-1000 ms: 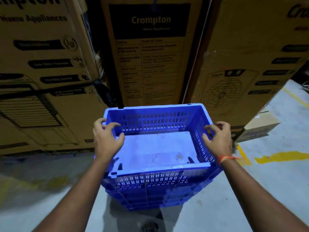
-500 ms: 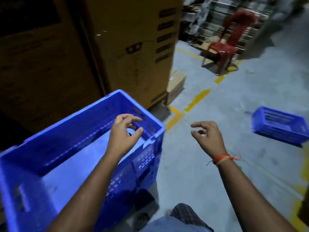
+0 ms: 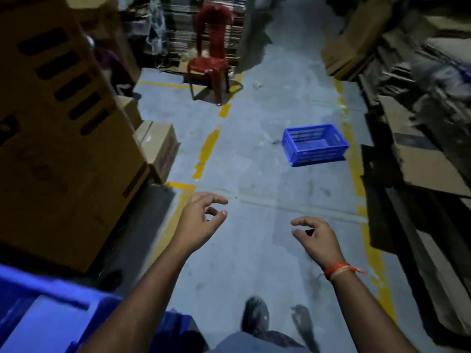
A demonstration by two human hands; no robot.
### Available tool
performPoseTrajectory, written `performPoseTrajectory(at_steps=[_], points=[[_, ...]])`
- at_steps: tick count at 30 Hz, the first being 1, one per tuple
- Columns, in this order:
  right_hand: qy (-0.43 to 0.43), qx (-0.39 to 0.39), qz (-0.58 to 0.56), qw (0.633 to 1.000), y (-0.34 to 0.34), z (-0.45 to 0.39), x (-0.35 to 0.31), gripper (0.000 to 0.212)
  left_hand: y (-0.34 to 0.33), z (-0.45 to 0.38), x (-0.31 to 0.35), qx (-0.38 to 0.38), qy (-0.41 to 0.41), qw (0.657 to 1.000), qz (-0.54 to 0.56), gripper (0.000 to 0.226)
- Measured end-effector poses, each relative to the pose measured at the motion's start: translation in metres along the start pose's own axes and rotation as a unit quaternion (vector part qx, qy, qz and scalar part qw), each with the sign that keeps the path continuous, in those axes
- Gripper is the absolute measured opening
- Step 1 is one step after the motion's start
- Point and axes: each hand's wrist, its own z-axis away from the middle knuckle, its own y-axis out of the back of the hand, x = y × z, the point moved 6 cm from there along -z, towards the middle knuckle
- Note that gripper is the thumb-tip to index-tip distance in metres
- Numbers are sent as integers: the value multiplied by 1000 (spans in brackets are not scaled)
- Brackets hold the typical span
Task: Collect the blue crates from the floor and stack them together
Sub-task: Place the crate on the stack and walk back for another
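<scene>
A single blue slotted crate (image 3: 315, 144) lies on the grey floor ahead, right of centre, its opening facing up. The stack of blue crates (image 3: 48, 314) fills the bottom left corner, blurred and partly hidden by my left forearm. My left hand (image 3: 200, 220) hangs in the air over the floor, fingers loosely curled and apart, holding nothing. My right hand (image 3: 316, 238), with an orange thread at the wrist, is likewise empty with fingers apart. Both hands are well short of the lone crate.
Tall cardboard boxes (image 3: 61, 128) line the left, with a small carton (image 3: 159, 146) at their foot. Flattened cardboard piles (image 3: 418, 138) wall the right side. A red plastic chair (image 3: 210, 57) stands at the far end of the aisle. Yellow lines (image 3: 206, 154) mark the floor. My shoe (image 3: 254, 317) is below.
I let go of the top crate on the stack and turned right. The stack slid to the bottom left, and the lone crate came closer to the centre.
</scene>
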Motion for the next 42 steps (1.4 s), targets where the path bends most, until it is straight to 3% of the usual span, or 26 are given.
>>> performPoseTrajectory(at_steps=[10,18,25,32,42], points=[[-28,27,-15,999,61,-126,38,21,-105,-148,25,-98,-1,995,-8,21],[-103,33,-46,993,52,-230,67,20,-145,-284,4,-145,25,989,-8,18],[-157,73,-43,984,63,-370,77,23,-163,-459,-17,-197,17,980,-11,20],[-176,151,-55,971,108,-517,49,22,-161,-656,8,-208,-31,977,-46,19],[-237,192,-88,948,134,-710,116,18,-269,-891,23,-310,-72,946,-59,23]])
